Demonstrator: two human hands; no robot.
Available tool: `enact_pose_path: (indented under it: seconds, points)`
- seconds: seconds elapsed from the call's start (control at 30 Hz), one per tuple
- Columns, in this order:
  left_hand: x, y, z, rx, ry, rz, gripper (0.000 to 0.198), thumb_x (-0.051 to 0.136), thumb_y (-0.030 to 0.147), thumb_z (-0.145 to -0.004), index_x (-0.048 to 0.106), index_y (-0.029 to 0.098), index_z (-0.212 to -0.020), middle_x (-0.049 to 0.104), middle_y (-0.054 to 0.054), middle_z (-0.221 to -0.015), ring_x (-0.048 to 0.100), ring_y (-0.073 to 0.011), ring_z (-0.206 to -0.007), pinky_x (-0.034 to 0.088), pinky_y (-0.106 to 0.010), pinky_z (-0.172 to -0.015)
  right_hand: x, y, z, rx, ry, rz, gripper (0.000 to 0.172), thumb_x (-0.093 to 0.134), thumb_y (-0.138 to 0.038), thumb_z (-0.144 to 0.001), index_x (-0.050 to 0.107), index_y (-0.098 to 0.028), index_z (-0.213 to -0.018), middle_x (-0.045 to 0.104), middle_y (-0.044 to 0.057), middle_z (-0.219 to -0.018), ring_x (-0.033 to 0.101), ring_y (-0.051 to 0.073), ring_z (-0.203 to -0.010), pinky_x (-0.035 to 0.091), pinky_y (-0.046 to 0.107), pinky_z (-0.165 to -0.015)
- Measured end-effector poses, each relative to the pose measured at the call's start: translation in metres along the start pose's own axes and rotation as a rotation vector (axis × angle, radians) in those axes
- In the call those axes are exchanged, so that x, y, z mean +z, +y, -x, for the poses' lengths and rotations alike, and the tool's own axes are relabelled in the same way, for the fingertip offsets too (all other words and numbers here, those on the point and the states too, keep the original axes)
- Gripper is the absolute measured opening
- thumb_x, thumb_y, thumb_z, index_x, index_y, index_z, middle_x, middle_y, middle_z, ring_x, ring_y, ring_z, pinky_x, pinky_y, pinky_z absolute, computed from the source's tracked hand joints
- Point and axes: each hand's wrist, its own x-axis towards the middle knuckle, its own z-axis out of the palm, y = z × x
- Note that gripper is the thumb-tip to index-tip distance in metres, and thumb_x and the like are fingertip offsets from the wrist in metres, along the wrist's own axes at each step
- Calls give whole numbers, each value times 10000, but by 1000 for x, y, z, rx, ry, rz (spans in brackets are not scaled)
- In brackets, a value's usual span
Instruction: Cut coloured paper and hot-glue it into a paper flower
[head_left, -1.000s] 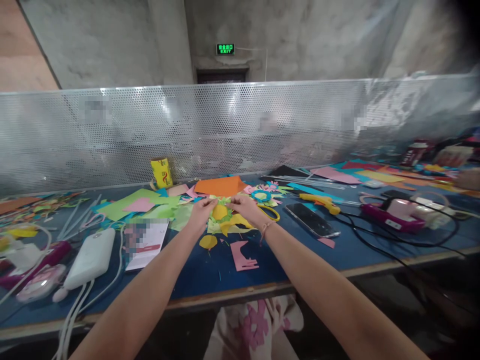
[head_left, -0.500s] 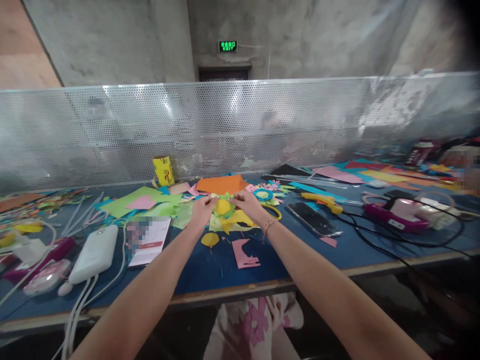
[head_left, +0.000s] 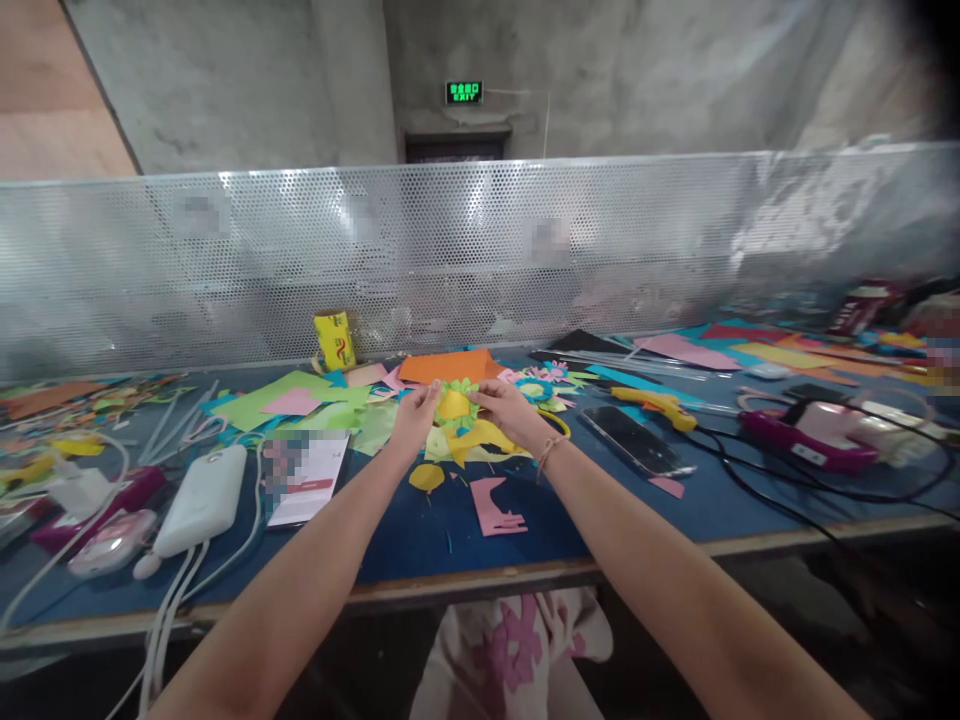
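Paper flower (head_left: 455, 406), yellow centre with green fringe, held just above the middle of the bench (head_left: 600, 520), in front of the orange sheet (head_left: 448, 366). Left hand (head_left: 415, 420) pinches its left edge, right hand (head_left: 516, 415) its right edge; fingers (head_left: 487, 395) closed on the fringe. Yellow scraps (head_left: 480, 438) lie below it. Exact fingertip contact too small to make out; flower's underside hidden.
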Motion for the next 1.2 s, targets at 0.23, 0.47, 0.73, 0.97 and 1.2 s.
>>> enact_pose_path:
  seconds: [0.23,0.47,0.73,0.97,1.2]
  points:
    - [-4,-3,-3,161,62,-346,410,388,452,-821,341,198,-503,350,40,-401,388,-107,-422,247,-252,-486,3,-1,1,36,30,-46,362,769,-351,-498,494,-177,-658,462,-66,-588,461,57,-521,416,220,-533]
    - [-6,1,-3,200,146,-411,371,442,371,-802,314,198,-499,326,33,-471,321,-112,-484,202,-262,-507,8,-5,9,107,-129,-58,296,750,-317,-564,519,-167,-671,489,-45,-615,499,68,-557,454,241,-582]
    - [-1,-2,-1,48,61,-132,416,361,519,-811,352,201,-543,341,38,-449,432,-112,-433,310,-239,-465,4,0,4,61,-95,17,303,762,-298,-533,527,-163,-668,533,-25,-672,511,71,-590,435,215,-547]
    - [-1,-7,-5,77,48,-219,332,420,451,-808,502,170,-651,419,30,-510,441,-97,-445,311,-219,-461,8,-6,8,74,-64,65,357,784,-300,-464,485,-166,-604,492,-50,-571,476,65,-524,410,224,-521]
    - [-5,-2,-5,182,94,-376,318,442,369,-810,498,172,-567,481,5,-511,459,-124,-545,298,-235,-530,2,-5,6,102,-72,49,305,765,-288,-494,525,-164,-636,528,-36,-573,513,75,-530,419,225,-535]
